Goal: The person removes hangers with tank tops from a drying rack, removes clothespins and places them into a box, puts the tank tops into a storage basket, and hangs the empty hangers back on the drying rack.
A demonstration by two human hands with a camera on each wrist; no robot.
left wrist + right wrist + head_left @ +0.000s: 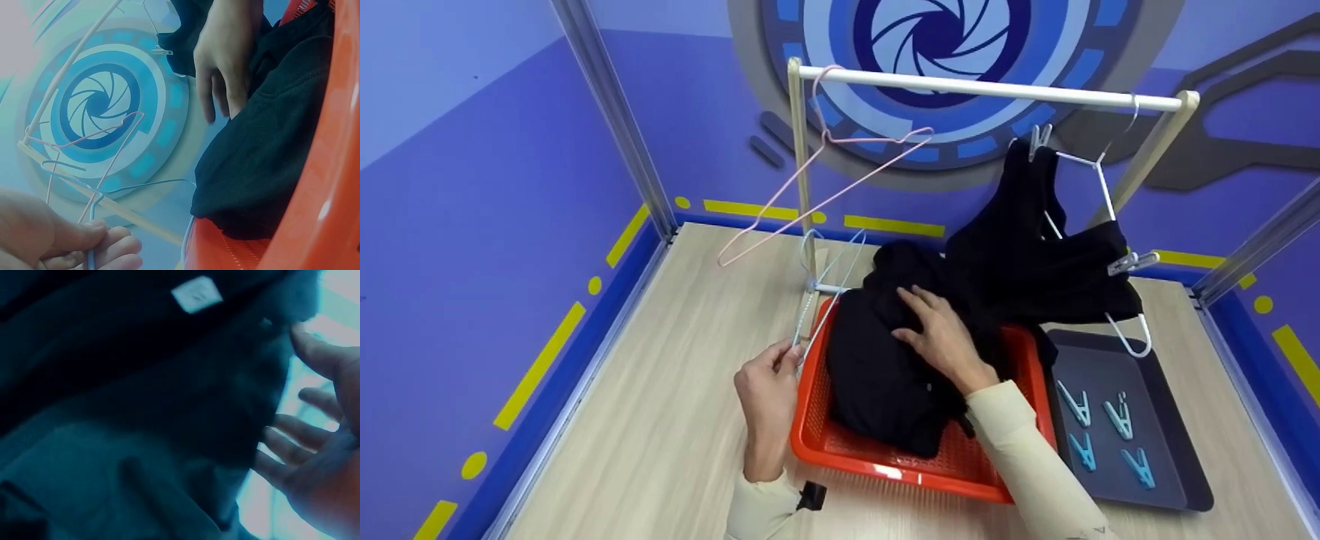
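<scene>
My left hand (769, 397) pinches a light blue wire hanger (91, 214) between thumb and fingers, left of the orange basket (877, 471). A black garment (877, 375) lies bunched in that basket, its exact kind unclear. On top of it rests my right hand (949, 341), its fingers extended. In the right wrist view those fingers meet the dark cloth's edge, and a small white label (197, 295) shows on the fabric. Another black garment (1020, 255) hangs on a white hanger (1104, 187), held by grey clothespins (1132, 262), its lower part meeting the heap.
A rack with a white bar (990, 84) and wooden posts stands behind the basket. From its left end hangs a pink hanger (840, 196). Several blue and pale clothespins (1138, 469) lie in a dark grey tray (1110, 356) at the right. Patterned walls enclose the wooden table (645, 405).
</scene>
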